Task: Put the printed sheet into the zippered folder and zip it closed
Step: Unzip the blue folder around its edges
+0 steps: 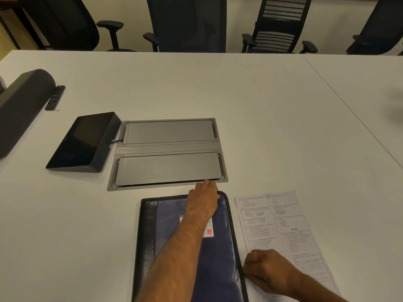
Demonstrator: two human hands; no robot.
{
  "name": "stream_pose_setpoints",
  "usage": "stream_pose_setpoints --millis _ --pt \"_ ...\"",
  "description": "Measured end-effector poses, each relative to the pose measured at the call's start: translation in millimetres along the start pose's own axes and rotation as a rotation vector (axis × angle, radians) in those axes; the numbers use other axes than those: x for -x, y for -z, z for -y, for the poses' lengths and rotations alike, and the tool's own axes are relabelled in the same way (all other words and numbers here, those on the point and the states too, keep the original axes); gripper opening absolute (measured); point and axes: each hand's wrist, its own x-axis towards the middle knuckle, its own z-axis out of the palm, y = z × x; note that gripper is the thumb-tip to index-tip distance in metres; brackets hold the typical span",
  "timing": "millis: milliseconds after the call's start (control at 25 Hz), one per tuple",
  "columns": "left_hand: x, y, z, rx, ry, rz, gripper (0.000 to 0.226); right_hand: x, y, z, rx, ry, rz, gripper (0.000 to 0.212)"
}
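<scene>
A dark blue zippered folder [220, 253] with a black spine lies closed on the white table near me. My left hand [205, 195] reaches across it and grips its far top edge near the right corner. A printed sheet [281, 223] lies flat just right of the folder. My right hand [268, 271] rests on the sheet's lower left part, fingers curled and pinched against the folder's right zipper edge. Whether it holds the zipper pull is hidden.
A grey metal cable hatch [168, 153] is set into the table just beyond the folder. A black tilted touch panel [82, 142] stands to its left, with a grey speaker bar [21, 105] and a remote [55, 98] further left. Office chairs [187, 22] line the far edge.
</scene>
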Motion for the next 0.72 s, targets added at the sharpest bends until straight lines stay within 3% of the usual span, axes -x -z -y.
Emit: stream_pose_setpoints --millis 160,320,520,720 --pt "8.1 0.5 -1.7 -0.012 -0.036 -0.017 0.040 2.6 -1.3 4.4 0.034 -0.010 -0.003 0.008" --pt "30.0 -3.0 -7.0 -0.152 -0.282 0.016 0.039 2.8 -1.0 8.6 0.072 -0.047 -0.011 0.009" --pt "69.6 -13.4 -17.5 -0.174 -0.480 0.244 0.037 6.2 -3.6 13.4 0.097 -0.084 -0.054 0.008" --pt "101.1 -19.8 -33.0 -0.303 -0.516 0.381 0.035 6.6 -9.5 15.5 0.163 -0.109 -0.082 0.013"
